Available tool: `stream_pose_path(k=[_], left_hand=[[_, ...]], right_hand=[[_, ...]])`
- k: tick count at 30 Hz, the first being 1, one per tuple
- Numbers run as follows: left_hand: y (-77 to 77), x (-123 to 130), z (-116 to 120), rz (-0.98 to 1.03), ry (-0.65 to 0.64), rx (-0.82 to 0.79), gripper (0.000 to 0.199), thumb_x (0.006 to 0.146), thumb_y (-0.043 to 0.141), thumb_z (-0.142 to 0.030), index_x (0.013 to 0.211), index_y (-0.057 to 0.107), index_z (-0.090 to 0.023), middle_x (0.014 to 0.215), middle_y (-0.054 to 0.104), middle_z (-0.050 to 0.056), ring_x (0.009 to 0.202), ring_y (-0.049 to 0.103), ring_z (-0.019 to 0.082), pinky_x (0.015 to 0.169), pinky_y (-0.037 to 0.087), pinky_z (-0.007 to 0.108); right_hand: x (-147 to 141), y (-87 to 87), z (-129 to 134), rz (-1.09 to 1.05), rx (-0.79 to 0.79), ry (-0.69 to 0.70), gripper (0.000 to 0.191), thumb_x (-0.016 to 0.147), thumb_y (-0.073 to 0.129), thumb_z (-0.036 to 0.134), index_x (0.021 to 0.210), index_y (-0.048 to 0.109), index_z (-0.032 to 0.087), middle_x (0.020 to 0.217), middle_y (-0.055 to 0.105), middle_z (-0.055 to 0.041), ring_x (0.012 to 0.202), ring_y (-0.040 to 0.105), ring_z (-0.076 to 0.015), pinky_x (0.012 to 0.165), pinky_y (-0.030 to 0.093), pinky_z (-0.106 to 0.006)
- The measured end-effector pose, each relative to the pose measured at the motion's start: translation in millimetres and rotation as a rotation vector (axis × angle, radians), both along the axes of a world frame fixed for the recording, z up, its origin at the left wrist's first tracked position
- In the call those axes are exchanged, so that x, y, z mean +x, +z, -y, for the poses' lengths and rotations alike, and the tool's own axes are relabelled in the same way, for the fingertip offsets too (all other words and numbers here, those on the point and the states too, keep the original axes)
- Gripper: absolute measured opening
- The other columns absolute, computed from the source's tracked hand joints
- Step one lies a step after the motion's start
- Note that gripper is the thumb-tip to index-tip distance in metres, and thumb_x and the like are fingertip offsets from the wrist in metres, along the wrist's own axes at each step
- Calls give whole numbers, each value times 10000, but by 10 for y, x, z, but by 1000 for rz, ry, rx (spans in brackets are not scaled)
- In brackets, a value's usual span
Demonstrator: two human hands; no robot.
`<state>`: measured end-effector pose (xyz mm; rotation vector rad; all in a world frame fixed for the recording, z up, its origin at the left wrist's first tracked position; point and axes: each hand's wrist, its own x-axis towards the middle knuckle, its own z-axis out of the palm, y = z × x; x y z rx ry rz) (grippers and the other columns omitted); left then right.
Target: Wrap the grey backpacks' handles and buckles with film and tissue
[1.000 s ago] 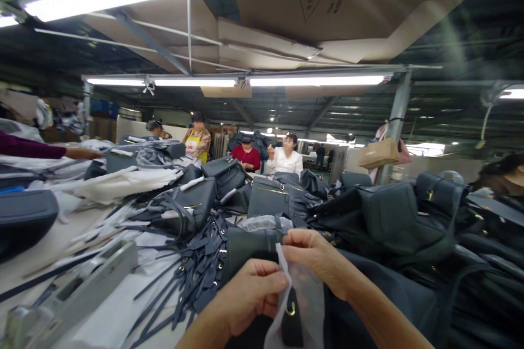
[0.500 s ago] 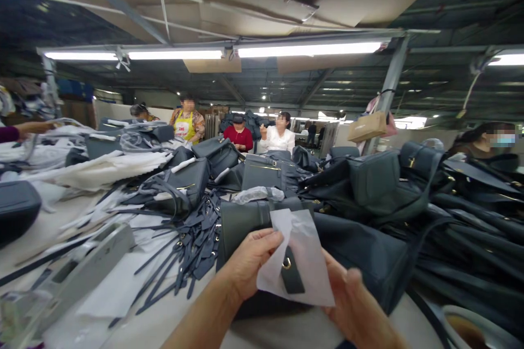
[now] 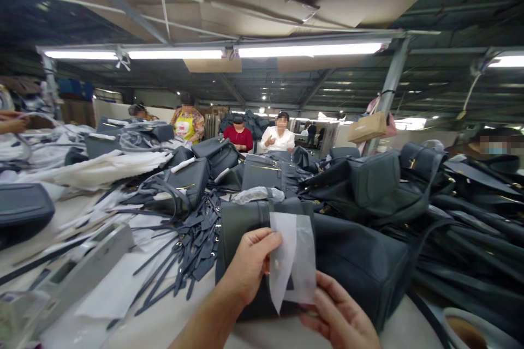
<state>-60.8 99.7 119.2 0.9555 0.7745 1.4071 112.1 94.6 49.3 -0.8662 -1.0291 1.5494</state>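
A sheet of thin white tissue paper (image 3: 302, 248) stands upright in front of me, its left part folded over. My left hand (image 3: 254, 256) pinches its left edge between thumb and fingers. At the lower right edge, my right hand (image 3: 341, 311) closes on the paper, thumb in front. A dark strap piece with a gold ring is mostly covered by the paper, showing only faintly. Behind both hands lies a dark grey-green handbag (image 3: 244, 223), its handle wrapped in clear plastic (image 3: 257, 195).
Several dark straps with gold buckles (image 3: 200, 240) lie heaped at left, beside a grey machine part (image 3: 82, 267). Piled handbags (image 3: 374, 177) and straps fill the right. A cup (image 3: 470, 330) stands at lower right. Several people sit or stand across the table.
The paper's left part has folded over, covering the strap piece that showed before. My right hand has shifted left and down along the paper. At far left, another person's hand has moved left.
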Motion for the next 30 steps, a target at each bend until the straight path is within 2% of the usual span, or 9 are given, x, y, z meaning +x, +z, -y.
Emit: stream_pose_path(k=[3, 5, 10, 13, 16, 20, 24, 26, 30], left_hand=[[-21, 20, 29, -74, 61, 9, 438, 652, 780, -545, 691, 665, -124, 575, 584, 2, 506, 485, 104, 488, 345, 206], [-22, 31, 50, -122, 105, 23, 434, 678, 759, -544, 679, 647, -125, 576, 570, -4, 509, 457, 96, 483, 323, 199], [-44, 14, 73, -226, 214, 68, 405, 745, 706, -532, 675, 603, -147, 571, 540, -23, 507, 430, 95, 483, 302, 200], [-110, 4, 80, -267, 261, 78, 413, 766, 675, -554, 681, 579, -162, 576, 533, -24, 511, 433, 103, 478, 295, 205], [-170, 9, 91, -269, 280, 82, 388, 793, 647, -533, 678, 551, -175, 587, 520, -31, 524, 435, 107, 490, 311, 208], [-153, 14, 104, -339, 331, 137, 348, 829, 616, -470, 660, 542, -175, 571, 450, -53, 509, 375, 93, 487, 306, 208], [-142, 20, 121, -277, 291, 107, 351, 803, 648, -500, 703, 556, -176, 567, 503, -46, 487, 432, 96, 473, 334, 206], [-235, 42, 134, -185, 231, 73, 401, 743, 699, -552, 741, 579, -169, 584, 574, -23, 483, 490, 111, 474, 376, 215], [-613, 128, 179, -98, 207, -10, 540, 630, 736, -673, 681, 582, -158, 534, 610, 17, 447, 553, 150, 448, 425, 248]], right_hand=[[26, 310, -142, 48, 66, -76, 911, 620, 670, 785, 1297, 553, 186, 1078, 731, -176, 1000, 690, -329, 807, 541, -431], [-61, 576, -199, 111, 160, -45, 1021, 616, 678, 775, 1399, 446, 163, 1110, 720, -176, 1017, 677, -333, 833, 523, -426], [-375, 1050, -317, 243, 206, 60, 1026, 567, 849, 521, 1387, 375, 128, 769, 719, -22, 631, 643, -200, 584, 489, -289], [-462, 1130, -419, 221, 279, 81, 876, 563, 859, 438, 1278, 451, 140, 600, 607, 82, 501, 530, -118, 499, 398, -231], [-479, 1162, -497, 269, 337, 125, 782, 597, 830, 418, 1231, 472, 131, 608, 616, 75, 522, 518, -109, 508, 379, -228], [-474, 1206, -538, 439, 355, 164, 869, 595, 822, 349, 1331, 420, 119, 741, 704, 7, 617, 590, -145, 558, 419, -251], [-502, 1258, -541, 471, 420, 143, 909, 611, 771, 310, 1404, 388, 83, 559, 588, 90, 492, 479, -102, 492, 346, -229], [-520, 1293, -531, 410, 387, 148, 960, 600, 761, 322, 1431, 350, 69, 519, 546, 114, 464, 454, -93, 467, 327, -219], [-518, 1341, -506, 359, 316, 193, 1042, 569, 774, 318, 1464, 300, 72, 505, 549, 119, 431, 468, -94, 432, 334, -207]])
